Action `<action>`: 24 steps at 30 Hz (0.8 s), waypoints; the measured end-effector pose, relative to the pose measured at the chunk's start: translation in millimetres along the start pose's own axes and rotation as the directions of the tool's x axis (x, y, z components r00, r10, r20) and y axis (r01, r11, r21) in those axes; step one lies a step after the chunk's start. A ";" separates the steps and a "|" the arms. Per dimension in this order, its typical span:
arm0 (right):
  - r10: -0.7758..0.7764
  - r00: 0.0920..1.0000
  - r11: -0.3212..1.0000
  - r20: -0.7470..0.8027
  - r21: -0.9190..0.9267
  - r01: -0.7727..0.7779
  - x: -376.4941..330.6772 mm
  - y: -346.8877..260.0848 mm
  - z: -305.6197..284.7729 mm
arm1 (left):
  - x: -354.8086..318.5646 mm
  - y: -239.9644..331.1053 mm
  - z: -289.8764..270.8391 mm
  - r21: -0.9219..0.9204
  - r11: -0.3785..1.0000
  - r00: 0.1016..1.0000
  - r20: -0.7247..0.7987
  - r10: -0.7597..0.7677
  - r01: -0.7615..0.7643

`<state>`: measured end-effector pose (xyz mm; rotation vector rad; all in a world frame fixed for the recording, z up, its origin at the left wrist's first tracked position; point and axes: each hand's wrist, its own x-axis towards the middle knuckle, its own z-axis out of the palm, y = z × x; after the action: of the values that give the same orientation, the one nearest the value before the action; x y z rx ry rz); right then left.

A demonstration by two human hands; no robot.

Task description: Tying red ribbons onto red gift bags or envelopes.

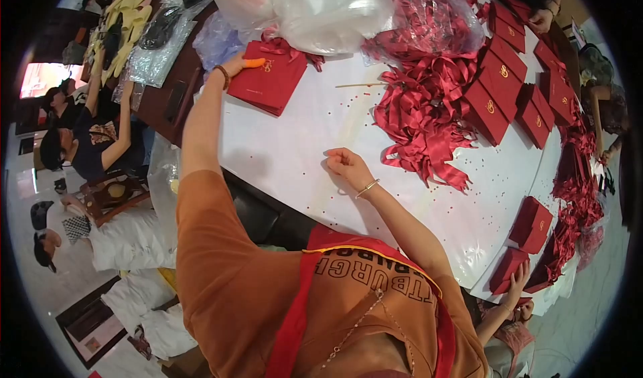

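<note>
Ribbon heap (pixel 429 127) seems left to use; stacked bags (pixel 494 113) at its right are perhaps finished. At its left, left hand (pixel 234 64) grips red gift bags (pixel 262 89); right hand (pixel 349 168) half-curls, whether closed I cannot tell.

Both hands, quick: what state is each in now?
Left hand: closed, holding red bags.
Right hand: partly open, loosely curled, nothing visible in it.

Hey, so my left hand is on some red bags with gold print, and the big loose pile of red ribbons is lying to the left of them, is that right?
Not quite: the head view shows the big loose pile of red ribbons lying to the right of those bags. Your left hand is indeed on red bags with gold print.
</note>
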<state>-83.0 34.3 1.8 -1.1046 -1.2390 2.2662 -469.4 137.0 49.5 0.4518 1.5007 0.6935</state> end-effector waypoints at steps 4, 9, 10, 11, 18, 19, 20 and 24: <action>-0.018 1.000 0.999 -0.022 0.038 0.018 -2.0 3.0 1.8 | 5.7 7.3 -11.5 0.300 0.933 0.963 -0.115 0.244 -0.201; -0.033 0.999 0.997 -0.028 0.063 0.035 -4.0 1.6 2.1 | -26.9 30.5 17.9 0.382 0.916 0.967 -0.161 0.197 -0.123; -0.026 1.000 0.998 0.002 0.053 0.026 -7.2 1.7 6.4 | -34.1 24.5 6.9 0.378 0.914 0.954 -0.192 0.230 -0.144; -0.039 0.999 0.999 -0.026 0.020 0.039 -9.2 2.0 5.3 | -50.3 31.4 23.1 0.344 0.913 0.949 -0.142 0.282 -0.220; -0.033 0.997 0.996 0.073 -0.080 0.039 -41.1 20.5 2.2 | -30.0 -20.7 -1.7 0.689 0.597 0.284 -0.525 0.802 -0.411; -0.053 0.997 0.991 0.053 -0.121 0.059 -45.3 26.4 -1.5 | -39.9 -24.3 15.9 0.636 0.598 0.165 -0.605 0.779 -0.487; -0.073 0.997 0.984 0.024 -0.164 0.076 -50.0 31.8 -3.3 | -58.8 -30.0 41.2 0.585 0.579 0.053 -0.676 0.735 -0.568; -0.001 0.997 0.983 0.078 -0.181 0.015 -84.7 30.8 0.1 | -132.9 -114.5 120.2 0.403 0.429 -0.009 -0.738 0.675 -0.808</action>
<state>-26.3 -34.1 16.7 -1.0794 -1.5040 2.2455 -326.5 -17.9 77.6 0.9415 2.0343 2.2087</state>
